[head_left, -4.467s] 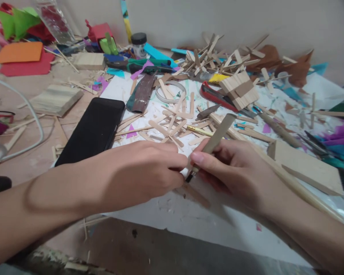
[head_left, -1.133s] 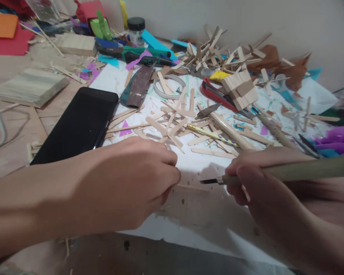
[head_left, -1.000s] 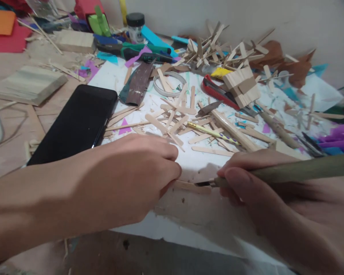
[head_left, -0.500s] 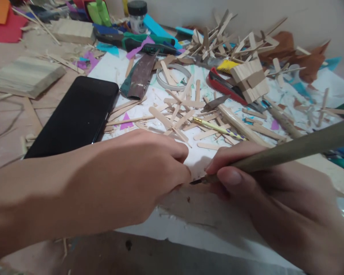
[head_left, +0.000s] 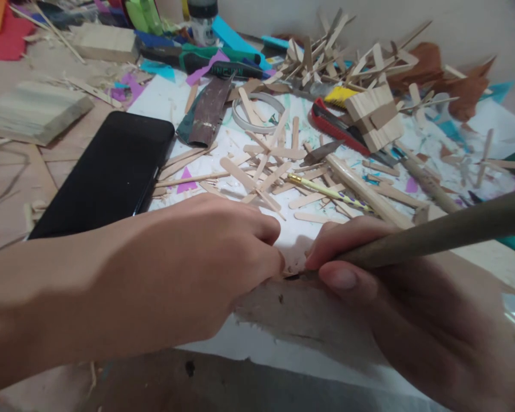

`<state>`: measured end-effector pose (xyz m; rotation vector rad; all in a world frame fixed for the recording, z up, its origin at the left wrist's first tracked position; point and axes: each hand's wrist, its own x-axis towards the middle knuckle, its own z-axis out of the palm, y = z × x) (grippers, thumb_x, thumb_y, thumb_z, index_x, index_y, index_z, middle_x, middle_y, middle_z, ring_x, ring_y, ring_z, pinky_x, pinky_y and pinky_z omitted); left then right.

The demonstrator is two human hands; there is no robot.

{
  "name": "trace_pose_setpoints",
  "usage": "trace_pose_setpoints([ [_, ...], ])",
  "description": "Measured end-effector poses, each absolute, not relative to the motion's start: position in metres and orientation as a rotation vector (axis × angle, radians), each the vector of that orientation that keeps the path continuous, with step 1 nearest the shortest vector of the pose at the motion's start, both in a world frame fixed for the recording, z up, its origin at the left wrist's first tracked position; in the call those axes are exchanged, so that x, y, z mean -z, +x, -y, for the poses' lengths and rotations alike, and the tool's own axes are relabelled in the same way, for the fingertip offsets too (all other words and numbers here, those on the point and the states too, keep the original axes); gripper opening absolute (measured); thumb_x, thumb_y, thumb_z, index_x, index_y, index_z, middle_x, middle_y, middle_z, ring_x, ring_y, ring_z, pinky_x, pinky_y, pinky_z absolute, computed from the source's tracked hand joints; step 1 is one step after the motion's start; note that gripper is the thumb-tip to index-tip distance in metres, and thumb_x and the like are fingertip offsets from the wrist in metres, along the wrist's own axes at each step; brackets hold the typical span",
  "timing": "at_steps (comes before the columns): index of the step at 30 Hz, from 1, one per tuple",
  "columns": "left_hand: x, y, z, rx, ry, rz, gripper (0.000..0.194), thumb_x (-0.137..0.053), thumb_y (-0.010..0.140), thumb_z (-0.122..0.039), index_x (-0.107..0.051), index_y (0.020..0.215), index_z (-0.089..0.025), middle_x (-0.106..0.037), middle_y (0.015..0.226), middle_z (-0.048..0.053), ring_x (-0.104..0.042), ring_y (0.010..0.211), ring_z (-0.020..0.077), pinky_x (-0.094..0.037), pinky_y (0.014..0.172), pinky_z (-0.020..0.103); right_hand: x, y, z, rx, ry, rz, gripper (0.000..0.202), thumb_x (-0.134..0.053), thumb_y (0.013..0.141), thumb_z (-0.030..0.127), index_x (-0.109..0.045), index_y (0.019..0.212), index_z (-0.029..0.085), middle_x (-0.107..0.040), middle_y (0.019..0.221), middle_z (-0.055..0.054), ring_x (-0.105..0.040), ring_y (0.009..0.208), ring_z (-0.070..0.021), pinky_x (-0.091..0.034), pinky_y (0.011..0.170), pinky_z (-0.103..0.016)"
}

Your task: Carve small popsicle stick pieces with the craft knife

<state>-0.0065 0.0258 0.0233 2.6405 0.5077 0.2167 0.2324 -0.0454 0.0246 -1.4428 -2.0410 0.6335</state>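
Note:
My right hand [head_left: 412,297] is wrapped round a thick greenish-brown handle [head_left: 438,232] with a thin dark tip pointing left. That tip touches a greyish flat piece [head_left: 300,320] lying on white paper, close beside the knuckles of my left hand [head_left: 214,257]. The fingers of my left hand are curled down at the edge of this piece; what they grip, if anything, is hidden beneath them. Behind my left forearm lies a black phone [head_left: 107,171].
Craft sticks [head_left: 274,171], a yellow pencil [head_left: 326,191], a red cutter [head_left: 337,129] and a tape ring [head_left: 257,123] lie beyond my hands. Wood blocks [head_left: 30,111] are at the left, a jar [head_left: 203,26] at the back.
The handle in my right hand has tilted lower, and its tip lies flatter against the piece. My left hand is nearly unmoved. The view has shifted slightly.

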Motion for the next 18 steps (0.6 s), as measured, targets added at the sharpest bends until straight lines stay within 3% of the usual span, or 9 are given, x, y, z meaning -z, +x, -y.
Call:
trace_pose_setpoints([
  [18,-0.0219,-0.0048,-0.0268,-0.143,2.62,-0.498,0.028,-0.077,0.082,0.002,-0.072,0.077,-0.026,-0.07,0.081,-0.007,-0.068,0.07,0.0147,-0.05,0.061,0.03,-0.0314,0.2344,0.0408,-0.63,-1.377,2.122,0.027,-0.066,0.107,0.035,-0.072,0.081,0.028,-0.074,0.063,0.003,-0.067,0.046,-0.0142,-0.05,0.038,-0.022],
])
